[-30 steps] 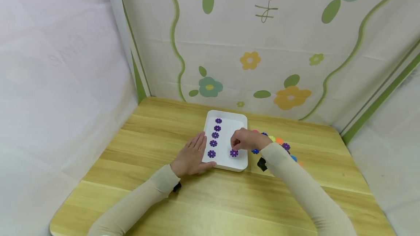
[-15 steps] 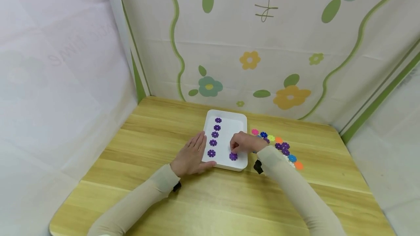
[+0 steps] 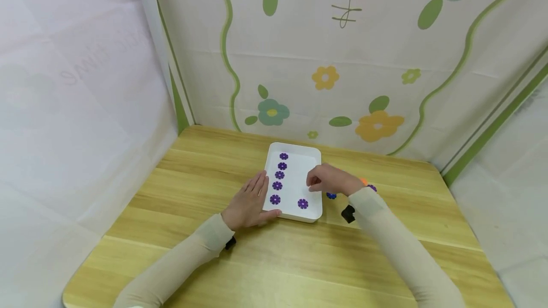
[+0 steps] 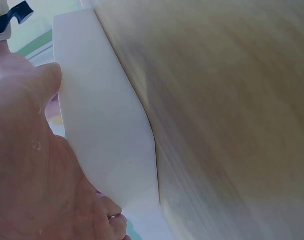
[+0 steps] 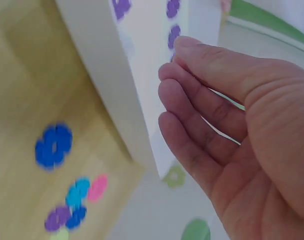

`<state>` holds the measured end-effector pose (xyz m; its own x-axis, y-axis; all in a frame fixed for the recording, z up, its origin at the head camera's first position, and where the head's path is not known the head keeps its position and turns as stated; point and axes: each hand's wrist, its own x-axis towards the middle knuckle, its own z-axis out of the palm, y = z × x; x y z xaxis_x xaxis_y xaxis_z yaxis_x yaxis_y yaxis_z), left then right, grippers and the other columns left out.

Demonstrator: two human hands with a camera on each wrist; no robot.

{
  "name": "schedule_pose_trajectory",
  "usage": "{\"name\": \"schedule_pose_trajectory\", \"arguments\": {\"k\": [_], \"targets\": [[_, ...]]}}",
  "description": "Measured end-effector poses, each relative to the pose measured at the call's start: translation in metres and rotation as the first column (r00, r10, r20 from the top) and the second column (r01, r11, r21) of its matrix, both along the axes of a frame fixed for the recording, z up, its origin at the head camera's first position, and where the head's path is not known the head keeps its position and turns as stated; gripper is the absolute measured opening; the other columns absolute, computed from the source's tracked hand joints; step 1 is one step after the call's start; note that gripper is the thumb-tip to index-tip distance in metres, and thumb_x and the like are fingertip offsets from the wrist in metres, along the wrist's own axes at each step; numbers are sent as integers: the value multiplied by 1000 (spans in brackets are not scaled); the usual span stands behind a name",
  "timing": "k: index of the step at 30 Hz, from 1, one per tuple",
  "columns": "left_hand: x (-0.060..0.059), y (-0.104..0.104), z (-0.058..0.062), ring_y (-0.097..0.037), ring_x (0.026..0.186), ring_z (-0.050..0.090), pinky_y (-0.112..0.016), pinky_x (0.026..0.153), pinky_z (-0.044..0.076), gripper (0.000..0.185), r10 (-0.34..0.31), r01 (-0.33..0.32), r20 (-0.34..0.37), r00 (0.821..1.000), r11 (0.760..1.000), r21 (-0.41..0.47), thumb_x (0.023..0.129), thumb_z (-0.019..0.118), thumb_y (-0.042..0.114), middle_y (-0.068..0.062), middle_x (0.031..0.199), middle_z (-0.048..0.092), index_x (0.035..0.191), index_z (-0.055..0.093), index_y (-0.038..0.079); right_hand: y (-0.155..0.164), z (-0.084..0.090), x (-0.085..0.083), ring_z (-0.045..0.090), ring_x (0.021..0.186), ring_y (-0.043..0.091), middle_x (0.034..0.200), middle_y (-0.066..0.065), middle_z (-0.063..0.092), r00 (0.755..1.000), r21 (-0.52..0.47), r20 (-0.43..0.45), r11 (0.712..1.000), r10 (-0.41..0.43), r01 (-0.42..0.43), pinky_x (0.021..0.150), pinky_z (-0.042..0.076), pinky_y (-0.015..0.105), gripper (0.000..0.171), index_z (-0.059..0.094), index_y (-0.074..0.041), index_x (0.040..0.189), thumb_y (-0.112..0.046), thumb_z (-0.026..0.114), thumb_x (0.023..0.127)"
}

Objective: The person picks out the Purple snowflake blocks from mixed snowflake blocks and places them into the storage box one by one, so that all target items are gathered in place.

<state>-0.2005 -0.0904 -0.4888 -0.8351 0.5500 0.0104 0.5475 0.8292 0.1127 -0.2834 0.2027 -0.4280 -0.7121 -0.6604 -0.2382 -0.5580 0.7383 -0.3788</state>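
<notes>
Right hand (image 3: 327, 178) loosely bent, seemingly empty, above the right side of the tray (image 3: 295, 168); left hand (image 3: 248, 203) straight-fingered at its left. Five purple discs (image 3: 277, 186) line its left; a lone disc (image 3: 303, 204), near right, perhaps starts another row; loose pieces (image 3: 331, 196) remain outside, right.

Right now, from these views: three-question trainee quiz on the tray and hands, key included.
1. How many purple pieces lie in the white tray in the head view?
2. What does the left hand touch?
A) a purple piece
B) the white tray
C) the right sleeve
3. True or false: in the right wrist view, the blue piece that touches no other piece lies on the table.

Key: 1. six; 2. B; 3. true.
</notes>
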Motion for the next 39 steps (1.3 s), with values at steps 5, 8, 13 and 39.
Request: {"name": "schedule_pose_trajectory", "arguments": {"k": [5, 8, 13, 39], "targets": [[1, -1, 2, -41, 164, 17, -53, 133, 22, 106, 0, 0, 20, 1000, 1000, 12, 102, 45, 73, -28, 175, 13, 164, 20, -10, 32, 14, 2, 63, 80, 8, 94, 2, 75, 998, -45, -68, 999, -1, -2, 76, 57, 28, 8, 78, -4, 104, -7, 74, 98], [1, -1, 1, -41, 164, 17, -54, 133, 23, 107, -5, 4, 21, 1000, 1000, 29, 102, 47, 72, -29, 174, 14, 163, 20, -11, 52, 20, 4, 59, 75, 11, 86, 4, 71, 996, -59, -84, 998, -26, 21, 72, 54, 29, 5, 75, -6, 94, -6, 73, 98], [1, -2, 0, -42, 164, 18, -54, 132, 24, 106, -7, 7, 13, 1000, 999, 37, 102, 48, 71, -30, 174, 15, 163, 22, -12, 81, 23, 7, 70, 87, 21, 99, 9, 77, 990, -20, -94, 994, -105, 103, 82, 62, 39, 4, 78, -11, 100, -10, 74, 99], [5, -2, 4, -42, 164, 20, -53, 132, 25, 106, -7, 7, 13, 1000, 999, 35, 102, 46, 73, -29, 174, 17, 163, 23, -11, 115, -56, -10, 73, 102, 29, 107, 12, 77, 941, -99, -190, 959, -281, 266, 96, 61, 52, 13, 78, -3, 110, -7, 75, 98]]}}
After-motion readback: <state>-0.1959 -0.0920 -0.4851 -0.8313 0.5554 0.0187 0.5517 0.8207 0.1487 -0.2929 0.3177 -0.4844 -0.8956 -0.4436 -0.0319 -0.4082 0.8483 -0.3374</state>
